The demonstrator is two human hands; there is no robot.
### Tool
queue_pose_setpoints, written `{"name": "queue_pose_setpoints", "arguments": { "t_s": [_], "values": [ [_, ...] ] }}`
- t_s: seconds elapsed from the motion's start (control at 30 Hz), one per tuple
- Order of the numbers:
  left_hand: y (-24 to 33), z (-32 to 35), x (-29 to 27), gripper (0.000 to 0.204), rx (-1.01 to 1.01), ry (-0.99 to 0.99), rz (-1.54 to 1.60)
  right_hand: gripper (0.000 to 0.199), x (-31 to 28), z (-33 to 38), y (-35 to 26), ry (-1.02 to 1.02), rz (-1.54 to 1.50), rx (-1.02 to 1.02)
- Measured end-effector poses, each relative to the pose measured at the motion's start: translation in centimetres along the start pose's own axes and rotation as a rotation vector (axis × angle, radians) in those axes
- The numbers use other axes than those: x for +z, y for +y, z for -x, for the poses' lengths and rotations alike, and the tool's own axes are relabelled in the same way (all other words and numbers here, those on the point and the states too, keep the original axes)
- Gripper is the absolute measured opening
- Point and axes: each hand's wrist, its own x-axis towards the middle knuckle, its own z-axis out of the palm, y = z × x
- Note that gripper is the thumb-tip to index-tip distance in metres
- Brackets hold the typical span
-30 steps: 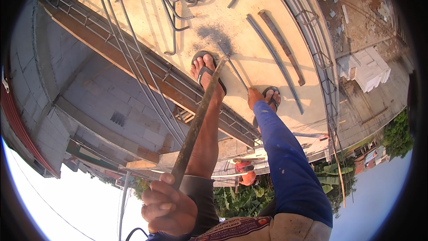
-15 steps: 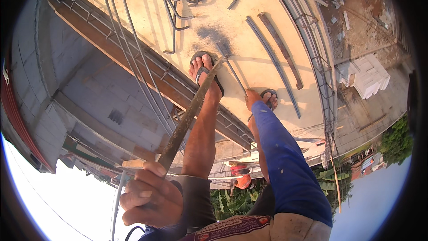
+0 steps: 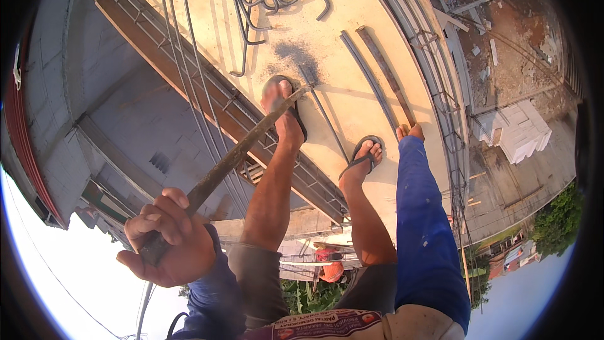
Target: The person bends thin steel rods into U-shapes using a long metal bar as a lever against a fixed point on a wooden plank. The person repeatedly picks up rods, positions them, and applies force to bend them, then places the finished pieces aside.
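My left hand (image 3: 170, 236) is wrapped around the near end of a long rusty metal bar (image 3: 236, 152), its thumb sticking out. The bar slants up and away, and its far end meets a thin steel rod (image 3: 328, 119) lying between my sandalled feet. Reaching forward in a blue sleeve, my right hand (image 3: 410, 132) closes at the near end of a rusty pipe (image 3: 385, 72). Just left of the pipe lies a grey steel bar (image 3: 367, 75), its near end hidden behind my hand and sleeve. The exact finger contact there is small in view.
Several bent rebars (image 3: 251, 0) lie at the far side of the pale board (image 3: 333, 44). Rebar cages run along both sides, the left one beside a brown plank (image 3: 148, 69) above a drop. Long rods (image 3: 189, 56) cross at left. A person in orange (image 3: 331, 269) is beyond.
My right hand has let go of the thin rod and moved right to the rusty pipe. My left hand has shifted left and nearer, tilting the long bar flatter.
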Motion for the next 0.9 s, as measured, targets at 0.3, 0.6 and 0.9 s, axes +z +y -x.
{"name": "queue_pose_setpoints", "arguments": {
  "t_s": [0.3, 0.6, 0.9],
  "values": [
    [1.1, 0.9, 1.8, 0.049, -0.036, 0.382, 0.136, 0.046, -5.7, -5.0, -4.0, -0.213, -0.676, 0.158],
    [0.9, 0.4, 1.5, 0.037, 0.051, 0.388, -0.02, 0.047, 4.4, 30.0, -18.4, -0.602, -0.418, -0.715],
    [0.1, 0.7, -0.5, 0.041, 0.034, 0.419, 0.0, 0.044, 27.5, 50.1, -12.0, -1.016, 0.076, -0.981]
  ]
}}
